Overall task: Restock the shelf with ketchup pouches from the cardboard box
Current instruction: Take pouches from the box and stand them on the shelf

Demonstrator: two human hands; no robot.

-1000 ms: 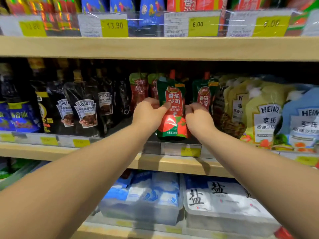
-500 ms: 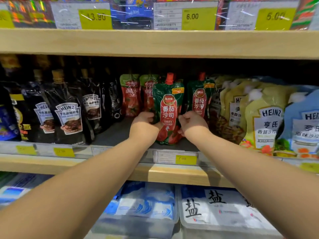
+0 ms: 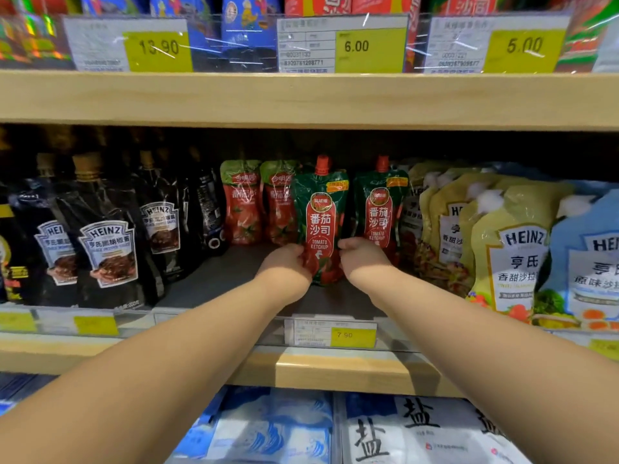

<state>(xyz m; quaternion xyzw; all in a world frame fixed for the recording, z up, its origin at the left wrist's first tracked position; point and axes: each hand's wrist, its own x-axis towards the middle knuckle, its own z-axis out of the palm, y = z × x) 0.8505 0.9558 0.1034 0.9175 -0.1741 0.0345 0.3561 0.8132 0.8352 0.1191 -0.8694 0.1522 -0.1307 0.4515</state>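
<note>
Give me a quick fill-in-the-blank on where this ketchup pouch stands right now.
1. The left hand and right hand hold the ketchup pouch by its ____ half.
2. Its cap is coloured ____.
3. The yellow price tag below it reads ____.

Missing: lower; red; 7.90

Two green ketchup pouches (image 3: 320, 222); maybe two red-green pouches (image 3: 242, 204).

1. Both forearms are bare, with no sleeve showing anywhere up to the frame's lower corners, below the wooden shelf (image 3: 341, 371) edge.
2. The left hand (image 3: 284, 266) and right hand (image 3: 363, 257) are ungloved.
</note>
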